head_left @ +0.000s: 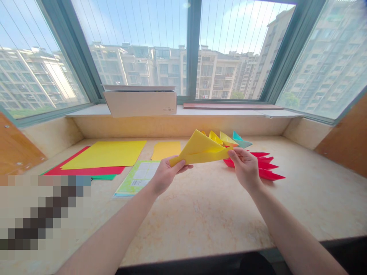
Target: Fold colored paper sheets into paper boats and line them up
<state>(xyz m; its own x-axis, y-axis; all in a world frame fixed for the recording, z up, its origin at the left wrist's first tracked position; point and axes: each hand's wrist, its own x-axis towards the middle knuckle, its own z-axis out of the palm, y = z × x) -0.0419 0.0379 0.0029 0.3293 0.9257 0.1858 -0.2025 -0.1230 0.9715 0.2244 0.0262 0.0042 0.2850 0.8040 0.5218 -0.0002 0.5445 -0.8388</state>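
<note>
A folded yellow paper [197, 147], peaked at the top with a band along its lower edge, is held up above the counter between both hands. My left hand [170, 172] pinches its lower left corner, thumb in front and fingers behind. At the right corner, my right hand [245, 166] grips the paper between thumb and fingers. Behind it stand small yellow paper boats [228, 138] and a teal paper boat [242, 141]. Several red folded paper boats [268, 166] lie beyond my right hand, which partly hides them.
On the left lie yellow sheets [106, 154] over red paper [86, 170] and green paper [104, 177]. A smaller orange-yellow sheet [165, 149] and a green-white paper packet [137, 175] lie nearer the middle. A white box [140, 102] stands on the window ledge. A blurred patch covers the lower left.
</note>
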